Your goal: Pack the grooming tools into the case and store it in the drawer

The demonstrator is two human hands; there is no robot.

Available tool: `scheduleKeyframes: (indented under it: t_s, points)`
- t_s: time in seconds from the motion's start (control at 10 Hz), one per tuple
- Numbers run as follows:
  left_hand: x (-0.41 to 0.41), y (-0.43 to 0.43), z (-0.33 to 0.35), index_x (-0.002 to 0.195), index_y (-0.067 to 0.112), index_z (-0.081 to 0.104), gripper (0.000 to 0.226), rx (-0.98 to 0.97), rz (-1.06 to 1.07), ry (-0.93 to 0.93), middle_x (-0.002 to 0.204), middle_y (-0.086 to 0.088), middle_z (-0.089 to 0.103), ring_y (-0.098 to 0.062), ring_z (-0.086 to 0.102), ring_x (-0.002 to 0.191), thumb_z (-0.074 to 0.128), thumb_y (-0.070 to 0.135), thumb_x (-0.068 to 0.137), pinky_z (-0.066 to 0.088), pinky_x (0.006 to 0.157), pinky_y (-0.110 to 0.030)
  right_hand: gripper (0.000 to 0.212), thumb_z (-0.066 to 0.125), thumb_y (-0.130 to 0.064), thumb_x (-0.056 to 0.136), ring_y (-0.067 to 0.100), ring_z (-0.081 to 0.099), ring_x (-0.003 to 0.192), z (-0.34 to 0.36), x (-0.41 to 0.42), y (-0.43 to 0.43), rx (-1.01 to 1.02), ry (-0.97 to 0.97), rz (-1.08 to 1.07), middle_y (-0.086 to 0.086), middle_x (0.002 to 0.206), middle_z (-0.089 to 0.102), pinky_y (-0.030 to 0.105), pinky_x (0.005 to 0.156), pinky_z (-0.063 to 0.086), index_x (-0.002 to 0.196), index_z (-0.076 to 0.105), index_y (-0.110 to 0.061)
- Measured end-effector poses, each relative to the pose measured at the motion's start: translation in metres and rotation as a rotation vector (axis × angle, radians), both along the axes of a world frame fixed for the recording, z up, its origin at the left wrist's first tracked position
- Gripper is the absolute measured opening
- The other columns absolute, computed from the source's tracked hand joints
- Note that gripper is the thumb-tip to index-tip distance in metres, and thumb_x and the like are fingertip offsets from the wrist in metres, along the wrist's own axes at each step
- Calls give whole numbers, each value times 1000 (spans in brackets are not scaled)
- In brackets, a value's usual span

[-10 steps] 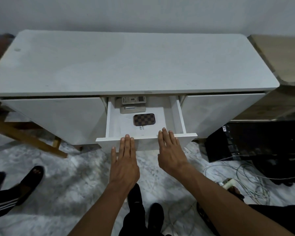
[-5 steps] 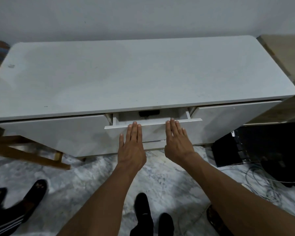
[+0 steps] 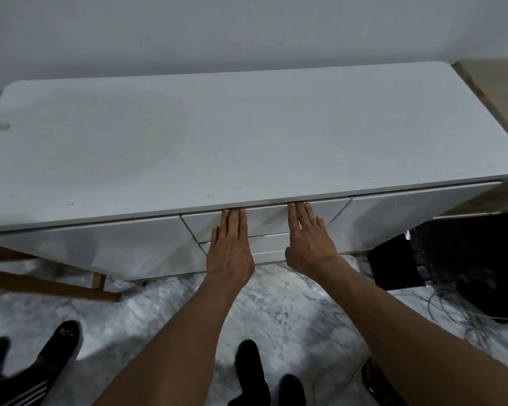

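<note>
The white drawer (image 3: 264, 219) in the middle of the white cabinet (image 3: 247, 136) sits flush with the cabinet front, closed. My left hand (image 3: 230, 247) lies flat against the drawer front, fingers straight and together. My right hand (image 3: 308, 238) presses flat on the same front a little to the right, holding nothing. The checkered case is out of sight inside the drawer.
A second person's dark shoes (image 3: 56, 344) stand on the marble floor at lower left. Black equipment (image 3: 452, 256) and loose cables (image 3: 458, 312) lie at the right. Wooden legs (image 3: 50, 285) show under the cabinet's left side. A beige surface (image 3: 502, 83) adjoins the cabinet at far right.
The drawer, open with the checkered case inside a second ago, has been pushed fully in by both flat hands. The case is no longer visible.
</note>
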State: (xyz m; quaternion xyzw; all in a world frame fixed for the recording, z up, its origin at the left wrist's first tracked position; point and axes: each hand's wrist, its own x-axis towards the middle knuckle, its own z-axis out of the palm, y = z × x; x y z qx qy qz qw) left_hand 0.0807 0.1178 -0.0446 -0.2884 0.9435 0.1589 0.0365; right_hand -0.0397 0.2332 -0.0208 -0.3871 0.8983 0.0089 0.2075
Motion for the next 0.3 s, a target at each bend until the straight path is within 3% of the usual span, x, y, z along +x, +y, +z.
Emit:
scheduleKeyframes:
  t_s: [0.3]
  points:
    - [-1,-5,5,150,10,-13,94,32,-18,-39,159,-4,-7,-25,-9,147,55,17,84,9,118,-41,94,52,-20,88,31,-12,150,1,3,-6,19,-22,-36,13,161,-19,47,122,3,151,-16,-6]
